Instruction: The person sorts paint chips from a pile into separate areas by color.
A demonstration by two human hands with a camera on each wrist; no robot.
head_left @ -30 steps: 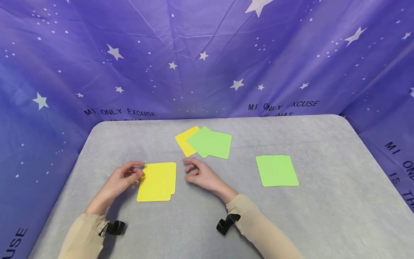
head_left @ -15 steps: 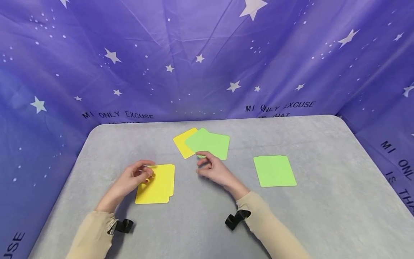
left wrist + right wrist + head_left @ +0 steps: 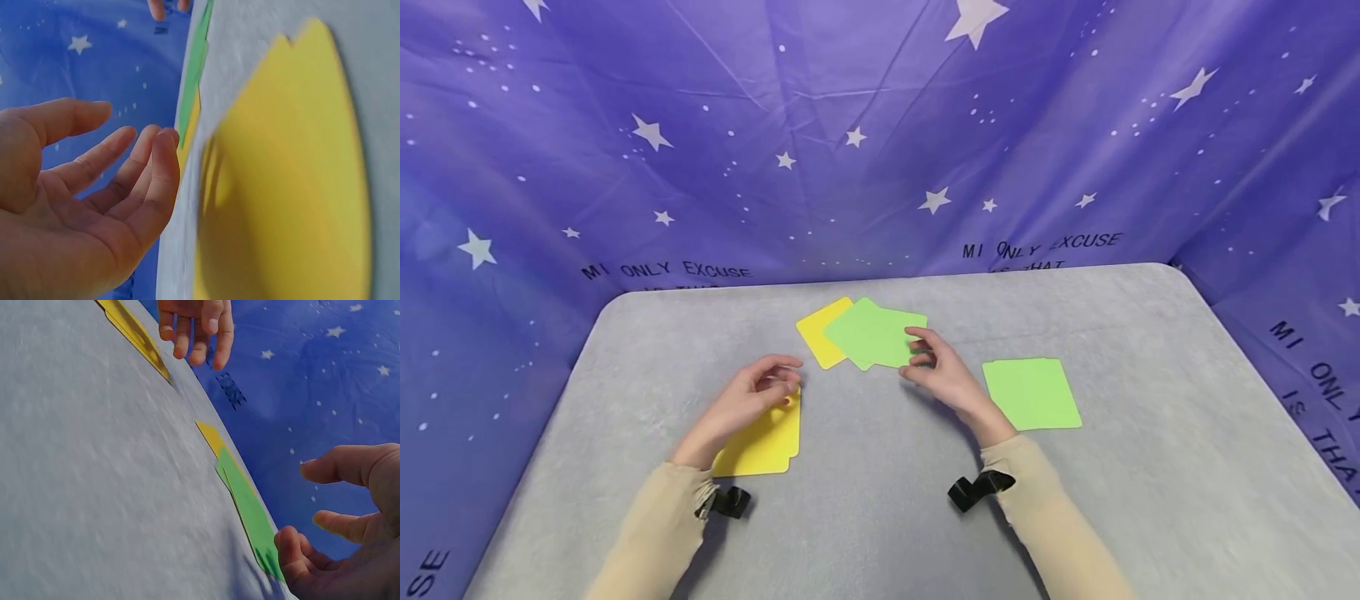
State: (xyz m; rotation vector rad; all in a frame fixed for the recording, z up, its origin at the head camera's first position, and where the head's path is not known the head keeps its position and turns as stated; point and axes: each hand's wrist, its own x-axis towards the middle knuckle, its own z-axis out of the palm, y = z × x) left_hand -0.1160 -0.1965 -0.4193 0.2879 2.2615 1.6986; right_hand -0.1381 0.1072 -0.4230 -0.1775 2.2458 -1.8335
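Note:
My left hand (image 3: 747, 407) hovers over a stack of yellow cards (image 3: 763, 450) on the left, partly covering it. In the left wrist view the fingers are loosely bent, with a gap between them and the yellow cards (image 3: 294, 162). Towards the back middle lies a fanned pile: a yellow card (image 3: 818, 337) partly under green cards (image 3: 868, 333). At this pile's right end hangs my right hand (image 3: 943, 371), fingers loosely bent and holding nothing. The right wrist view has its shadow falling on the green cards (image 3: 247, 506). Whether it touches them is hard to tell.
A squared stack of green cards (image 3: 1033, 396) lies on the right, just beyond the right wrist. Grey cloth covers the table (image 3: 865, 500). A purple star-printed curtain (image 3: 820, 125) hangs behind it and at both sides. Black straps (image 3: 981, 490) sit at the wrists.
Both hands have moved rightward: the left from the yellow stack's left edge to over its top, the right from beside that stack to the middle pile's right end. The cards lie as before.

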